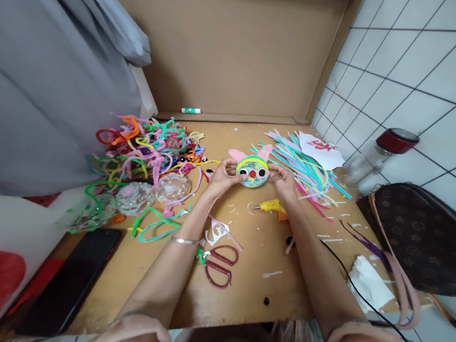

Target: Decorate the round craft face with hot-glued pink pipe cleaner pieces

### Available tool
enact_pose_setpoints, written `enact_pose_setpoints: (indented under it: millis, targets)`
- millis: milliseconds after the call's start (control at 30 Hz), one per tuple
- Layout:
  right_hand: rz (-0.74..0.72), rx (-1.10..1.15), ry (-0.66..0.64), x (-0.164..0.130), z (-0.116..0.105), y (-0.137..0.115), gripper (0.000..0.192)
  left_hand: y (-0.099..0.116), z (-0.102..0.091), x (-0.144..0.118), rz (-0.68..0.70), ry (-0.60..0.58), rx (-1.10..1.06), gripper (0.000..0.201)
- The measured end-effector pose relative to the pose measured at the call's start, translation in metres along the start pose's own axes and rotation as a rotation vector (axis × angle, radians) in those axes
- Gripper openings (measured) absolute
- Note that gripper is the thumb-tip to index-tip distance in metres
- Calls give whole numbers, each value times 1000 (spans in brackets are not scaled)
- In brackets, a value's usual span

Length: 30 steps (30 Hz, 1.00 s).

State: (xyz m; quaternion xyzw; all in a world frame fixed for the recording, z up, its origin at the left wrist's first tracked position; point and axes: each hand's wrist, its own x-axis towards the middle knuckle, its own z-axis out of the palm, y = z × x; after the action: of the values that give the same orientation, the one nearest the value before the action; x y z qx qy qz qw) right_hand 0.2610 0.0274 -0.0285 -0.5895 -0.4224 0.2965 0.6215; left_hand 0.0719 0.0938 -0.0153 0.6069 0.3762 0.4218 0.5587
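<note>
A round craft face (252, 172) with two black-and-white eyes, a red nose, a yellow-green rim and pink ears is held up over the brown table (247, 294). My left hand (222, 177) grips its left side. My right hand (282, 180) grips its right side. A yellow glue gun (270, 206) lies on the table just below my right hand, its black cord running back toward me.
A heap of coloured pipe cleaners (148, 145) and clear balls (172, 188) lies at the left. Red scissors (219, 264), a black phone (71, 279), paper strips (310, 169), a red-lidded jar (378, 155), a brown bag (426, 237) and a cardboard back wall (234, 45) surround the work spot.
</note>
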Motion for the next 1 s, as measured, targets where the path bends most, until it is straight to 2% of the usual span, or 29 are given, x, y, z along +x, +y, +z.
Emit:
enact_pose_setpoints:
  millis: [567,700,833,933,1000]
  targets:
    - [-37,-4,1,3,-2,9,35,1,2,-1,-22,-3,-4,55]
    - [-55,2,-13,1,2,5,52,-1,2,-2,-4,-24,-29,47]
    - [-169,-82,-27,-1,8,5,78,-4,1,-1,20,-97,-67,38]
    - [-242,-191,-10,-1,10,10,82,-9,0,4,29,-137,-79,31]
    - [-259,-250,-2,0,10,14,79,-14,-2,10,33,-111,-79,25]
